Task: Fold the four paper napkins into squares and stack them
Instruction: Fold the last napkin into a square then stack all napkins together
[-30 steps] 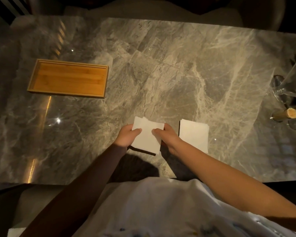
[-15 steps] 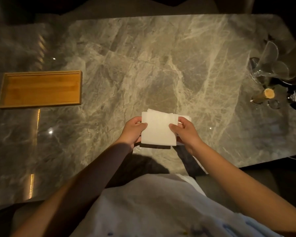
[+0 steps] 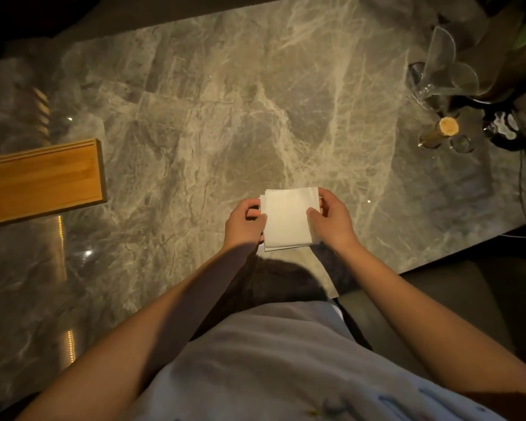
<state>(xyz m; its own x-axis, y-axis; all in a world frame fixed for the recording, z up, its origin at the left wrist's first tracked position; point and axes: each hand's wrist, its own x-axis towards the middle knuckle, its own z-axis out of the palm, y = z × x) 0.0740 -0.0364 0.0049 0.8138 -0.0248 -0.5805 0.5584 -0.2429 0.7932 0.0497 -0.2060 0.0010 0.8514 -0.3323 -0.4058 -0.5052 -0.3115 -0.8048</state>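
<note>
2 side pinches (left hand [image 3: 245, 221], right hand [image 3: 331, 218]) hold white square paper napkin stack [image 3: 287, 218] right of brown rectangular wooden tray [image 3: 40, 180]; uneven release may skew layers.

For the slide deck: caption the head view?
Left hand and right hand grip the sides of a folded white napkin stack over a marble table, wooden tray at left.

Left hand [image 3: 245, 221], right hand [image 3: 333, 220], fingers [image 3: 327, 194] curled.

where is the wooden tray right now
In the head view the wooden tray lies on the marble table at the far left, cut off by the frame edge, apart from the napkin stack.
</note>
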